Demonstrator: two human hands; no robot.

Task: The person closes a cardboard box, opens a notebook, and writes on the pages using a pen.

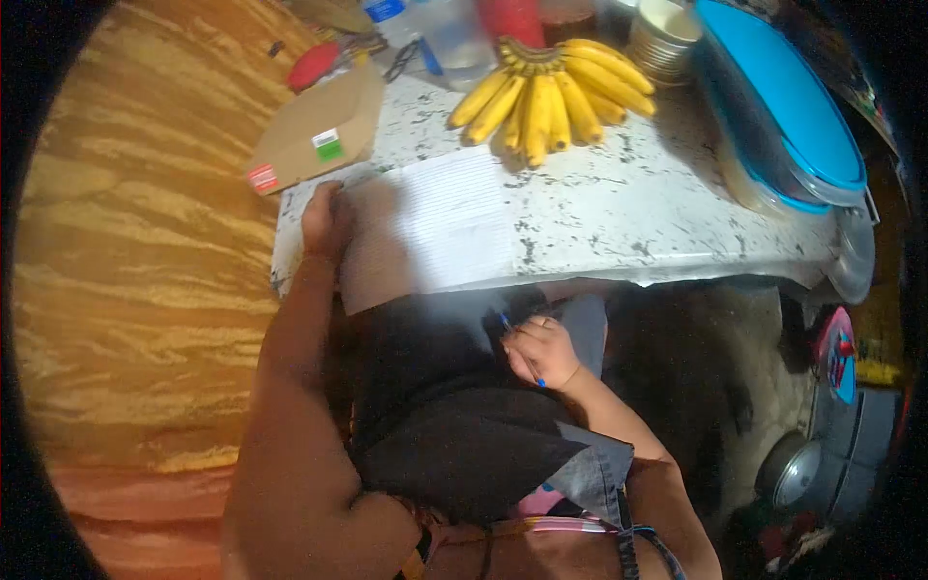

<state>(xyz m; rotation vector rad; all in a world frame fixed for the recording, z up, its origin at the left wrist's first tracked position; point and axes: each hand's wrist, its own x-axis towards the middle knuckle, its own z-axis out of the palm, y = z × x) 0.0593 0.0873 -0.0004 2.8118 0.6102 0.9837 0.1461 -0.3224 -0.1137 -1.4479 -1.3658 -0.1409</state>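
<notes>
My right hand [543, 350] is closed around a pen [538, 381] with blue ends, held above my lap just below the table's front edge. My left hand [327, 220] rests at the table's left side, against the left edge of a ruled paper sheet [462, 217]. Its fingers are shaded and turned away, so their grip is unclear. The sheet lies on the white, worn table [599, 217], its lower left corner reaching past the front edge. Shadow covers its left part and bright light its middle; any writing is too faint to read.
Behind the paper lie a bunch of bananas [551, 101] and a brown cardboard piece [324, 126] with stickers. Blue-lidded containers [788, 97] stand at the right, near stacked cups [665, 43] and a clear pitcher [449, 43]. An orange-brown curtain [145, 261] hangs left. A metal pot lid [793, 471] sits lower right.
</notes>
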